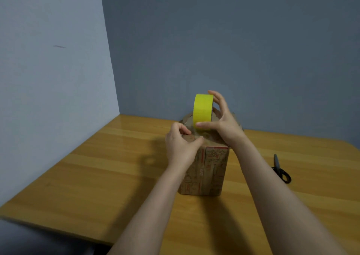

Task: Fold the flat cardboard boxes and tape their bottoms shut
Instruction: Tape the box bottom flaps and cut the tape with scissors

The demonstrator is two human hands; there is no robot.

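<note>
A printed cardboard box (212, 169) stands upright near the middle of the wooden table (97, 167), its top face largely hidden behind both hands. The right hand (224, 122) grips a yellow tape roll (202, 108) on edge on the box top, thumb low on the near side and fingers spread over the rim. The left hand (179, 145) rests curled at the box's near top edge, thumb towards forefinger; whether it pinches anything I cannot tell, and dark scissors (281, 170) lie to the right.
</note>
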